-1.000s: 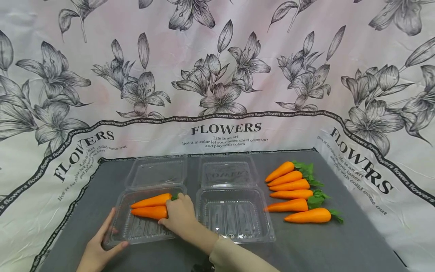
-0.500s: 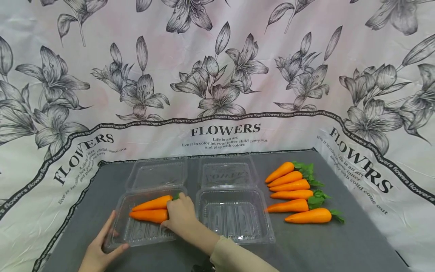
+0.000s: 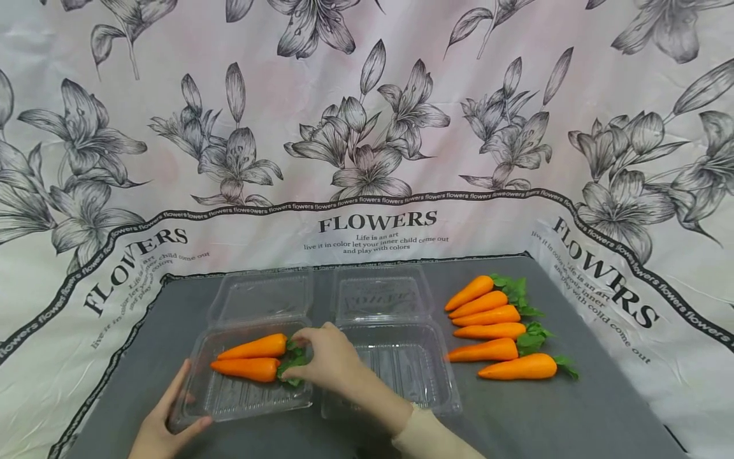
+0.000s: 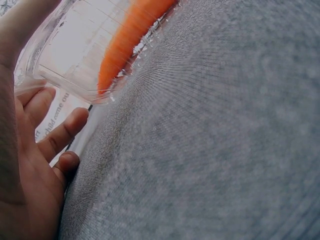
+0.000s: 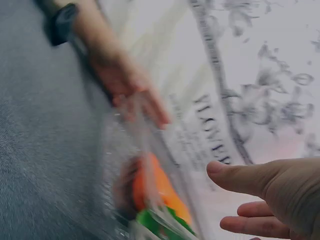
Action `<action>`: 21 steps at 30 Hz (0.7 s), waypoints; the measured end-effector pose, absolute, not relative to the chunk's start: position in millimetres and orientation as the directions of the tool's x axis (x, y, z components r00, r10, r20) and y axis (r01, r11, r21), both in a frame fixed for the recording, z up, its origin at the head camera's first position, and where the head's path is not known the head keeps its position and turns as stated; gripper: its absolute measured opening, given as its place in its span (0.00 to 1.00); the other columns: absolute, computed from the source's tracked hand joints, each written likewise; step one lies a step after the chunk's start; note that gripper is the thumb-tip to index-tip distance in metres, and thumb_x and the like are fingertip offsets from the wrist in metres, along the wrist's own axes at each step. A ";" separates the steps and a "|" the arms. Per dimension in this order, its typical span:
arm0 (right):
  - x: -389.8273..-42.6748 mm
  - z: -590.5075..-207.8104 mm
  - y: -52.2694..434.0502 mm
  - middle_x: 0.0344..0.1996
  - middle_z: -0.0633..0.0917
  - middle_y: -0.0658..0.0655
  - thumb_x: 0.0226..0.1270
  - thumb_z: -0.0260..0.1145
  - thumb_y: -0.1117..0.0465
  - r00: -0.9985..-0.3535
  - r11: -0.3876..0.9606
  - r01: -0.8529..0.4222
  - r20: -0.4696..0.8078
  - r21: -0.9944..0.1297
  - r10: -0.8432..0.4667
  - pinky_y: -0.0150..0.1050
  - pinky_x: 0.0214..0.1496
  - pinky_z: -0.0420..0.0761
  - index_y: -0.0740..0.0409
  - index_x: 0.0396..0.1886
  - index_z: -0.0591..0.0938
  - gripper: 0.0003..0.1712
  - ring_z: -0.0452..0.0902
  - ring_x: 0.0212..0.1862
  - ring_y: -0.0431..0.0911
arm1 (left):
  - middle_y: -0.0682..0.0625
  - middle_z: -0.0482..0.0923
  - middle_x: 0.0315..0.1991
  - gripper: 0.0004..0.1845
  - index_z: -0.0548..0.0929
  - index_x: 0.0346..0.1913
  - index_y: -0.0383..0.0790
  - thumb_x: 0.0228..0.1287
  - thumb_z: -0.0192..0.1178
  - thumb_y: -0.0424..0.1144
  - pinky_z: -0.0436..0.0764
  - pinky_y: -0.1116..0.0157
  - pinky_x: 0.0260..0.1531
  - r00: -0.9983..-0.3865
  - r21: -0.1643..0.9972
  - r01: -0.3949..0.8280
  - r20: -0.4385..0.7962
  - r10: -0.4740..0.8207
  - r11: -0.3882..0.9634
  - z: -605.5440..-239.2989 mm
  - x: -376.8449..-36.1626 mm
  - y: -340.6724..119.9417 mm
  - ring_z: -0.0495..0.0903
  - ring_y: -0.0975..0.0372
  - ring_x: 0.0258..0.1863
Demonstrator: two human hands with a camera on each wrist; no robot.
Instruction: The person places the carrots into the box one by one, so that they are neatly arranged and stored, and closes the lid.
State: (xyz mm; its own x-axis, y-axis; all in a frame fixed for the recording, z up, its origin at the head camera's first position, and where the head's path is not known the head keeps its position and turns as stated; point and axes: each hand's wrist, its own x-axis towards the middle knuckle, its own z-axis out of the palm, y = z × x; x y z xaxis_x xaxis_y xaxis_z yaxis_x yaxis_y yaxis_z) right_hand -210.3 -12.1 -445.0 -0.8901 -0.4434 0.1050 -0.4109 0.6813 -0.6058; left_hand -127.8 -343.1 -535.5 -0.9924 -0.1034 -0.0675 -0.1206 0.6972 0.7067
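Two orange carrots, an upper one [image 3: 255,347] and a lower one [image 3: 246,370], lie side by side in the left clear plastic clamshell container [image 3: 246,406]. Their green leaves [image 3: 295,358] point right. My left hand [image 3: 162,417] holds this container at its front left corner, thumb on the near side and fingers along the left wall; in the left wrist view the lower fingers of the hand [image 4: 37,155] stand free. Just beside the leaves is my right hand [image 3: 335,363], thumb and index finger parted. The right wrist view shows this hand [image 5: 280,195] with extended fingers and nothing held.
A second clear clamshell [image 3: 401,376], lid folded back, stands to the right, partly behind the right forearm. Several carrots [image 3: 487,331] with leaves lie in a column farther right on the grey table [image 3: 516,421]. A flower-printed cloth [image 3: 378,229] hangs behind and around the table.
My right hand has let go of the carrots and moved right, uncovering their leaves. The lower carrot has shifted slightly left and down. The left hand stays at the container's corner.
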 end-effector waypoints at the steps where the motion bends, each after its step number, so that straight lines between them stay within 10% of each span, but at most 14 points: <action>1: -209.4 -443.1 -4.5 0.49 0.91 0.46 0.53 0.86 0.44 -0.888 0.657 -0.406 0.106 -0.635 -0.447 0.33 0.43 0.78 0.51 0.60 0.88 0.35 0.73 0.42 0.38 | 0.38 0.78 0.62 0.62 0.39 0.88 0.59 0.66 0.75 0.55 0.77 0.56 0.42 -0.990 0.705 -0.143 -0.094 -0.108 0.695 -534.8 -127.5 -343.8 0.72 0.75 0.45; 9: -204.7 -436.4 74.8 0.54 0.90 0.49 0.58 0.84 0.48 -0.873 0.531 -0.447 0.223 -0.719 -0.434 0.44 0.54 0.80 0.52 0.62 0.87 0.33 0.81 0.47 0.51 | 0.39 0.79 0.62 0.63 0.38 0.88 0.58 0.65 0.75 0.56 0.77 0.53 0.45 -0.986 0.703 -0.167 -0.119 -0.117 0.691 -534.4 -129.4 -343.0 0.72 0.75 0.44; 17: -204.0 -450.7 160.9 0.47 0.90 0.43 0.54 0.87 0.53 -0.898 0.585 -0.439 0.360 -0.682 -0.254 0.33 0.33 0.68 0.46 0.59 0.89 0.31 0.72 0.37 0.43 | 0.42 0.81 0.54 0.62 0.39 0.88 0.58 0.65 0.75 0.55 0.76 0.57 0.42 -0.988 0.693 -0.155 -0.103 -0.116 0.704 -535.0 -129.9 -343.8 0.72 0.74 0.43; 21: -197.9 -458.8 200.7 0.47 0.90 0.44 0.54 0.87 0.57 -0.892 0.583 -0.439 0.412 -0.684 -0.187 0.34 0.37 0.79 0.47 0.58 0.89 0.30 0.79 0.39 0.45 | 0.42 0.80 0.56 0.62 0.38 0.88 0.59 0.66 0.74 0.56 0.77 0.52 0.46 -0.984 0.694 -0.180 -0.133 -0.121 0.697 -534.5 -129.0 -344.3 0.73 0.73 0.44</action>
